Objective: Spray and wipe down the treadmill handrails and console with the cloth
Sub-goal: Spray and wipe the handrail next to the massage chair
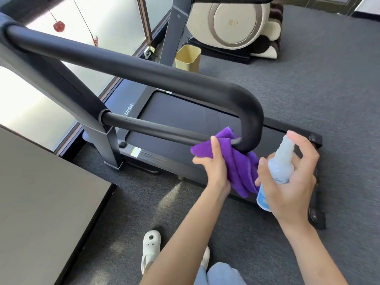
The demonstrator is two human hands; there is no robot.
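Cloth: folded purple microfibre cloth [236,163] is lying against the lower bend of the black padded treadmill handrail [144,79], hanging down beside it.
Left hand: left hand [213,167] is gripping the cloth, thumb pressing it to the rail.
Bottle: translucent plastic spray bottle [277,171] is holding pale liquid; level unclear.
Right hand: right hand [294,182] is clasping the bottle, fingers spreading loosely near the nozzle.
Beyond: treadmill belt [185,120] is lying below; beige bin [188,58] is standing on grey carpet, contents hidden.
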